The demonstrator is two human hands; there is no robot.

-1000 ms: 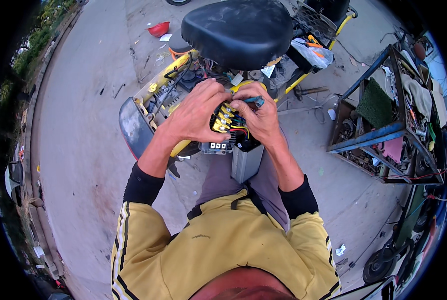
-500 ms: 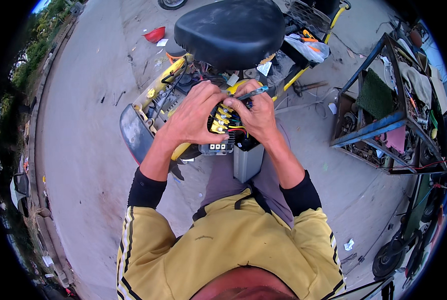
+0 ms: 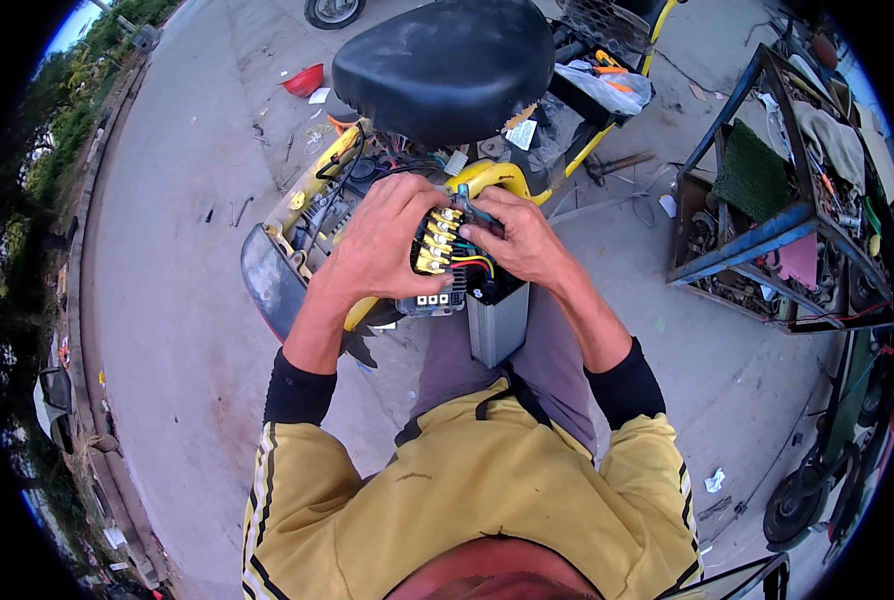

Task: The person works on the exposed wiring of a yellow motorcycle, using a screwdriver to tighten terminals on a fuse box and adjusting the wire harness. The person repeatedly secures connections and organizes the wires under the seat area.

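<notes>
My left hand (image 3: 382, 240) is wrapped round the left side of a finned controller (image 3: 433, 300), its thumb along the lower edge. A row of yellow-covered screw terminals (image 3: 434, 250) faces up from it. Closed at the right end of that row, my right hand (image 3: 517, 235) grips a small teal-handled tool (image 3: 479, 212); its tip is hidden by the fingers. Red, yellow and green wires (image 3: 479, 262) run from the terminals to a silver metal box (image 3: 497, 330) standing between my thighs.
Ahead is a scooter with a raised black seat (image 3: 442, 70), yellow frame (image 3: 587, 150) and exposed wiring. A blue metal rack (image 3: 742, 255) full of parts stands at right. A hammer (image 3: 617, 166) and a red bowl-shaped thing (image 3: 304, 80) lie on the ground.
My right hand has turned and lowered the teal-handled tool from pointing out to the right to lying close by the terminals. My left hand keeps its hold on the controller.
</notes>
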